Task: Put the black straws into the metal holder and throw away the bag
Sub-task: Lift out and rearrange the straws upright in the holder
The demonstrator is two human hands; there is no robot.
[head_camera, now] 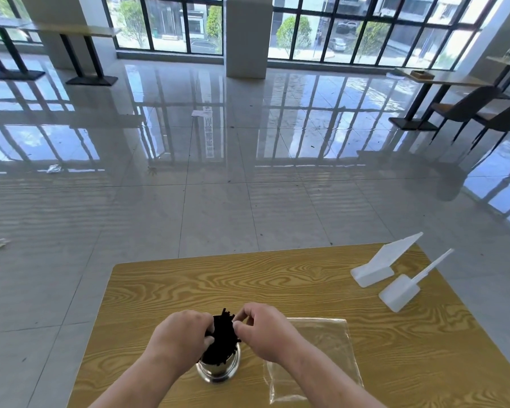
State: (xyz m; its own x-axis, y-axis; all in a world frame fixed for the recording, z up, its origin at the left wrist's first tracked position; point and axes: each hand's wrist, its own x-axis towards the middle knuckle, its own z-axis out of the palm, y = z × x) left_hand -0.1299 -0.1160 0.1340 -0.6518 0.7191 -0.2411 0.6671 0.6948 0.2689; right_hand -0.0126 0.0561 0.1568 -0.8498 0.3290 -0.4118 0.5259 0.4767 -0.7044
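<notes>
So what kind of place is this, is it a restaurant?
Probably a cafe or canteen, seemingly closed. There are other dining tables with chairs by big windows, a shiny tiled floor, and on this wooden table a metal holder full of black straws.

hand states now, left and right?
Left hand: closed around the black straws in the metal holder.
Right hand: fingers pinching at the straw tops.

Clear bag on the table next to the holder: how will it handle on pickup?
The clear bag looks like thin, creased film lying flat on the table, so it will probably flop and crumple when lifted. It appears empty, so likely very light. Its glossy surface may be slippery, and a flat edge could be hard to pinch.
</notes>
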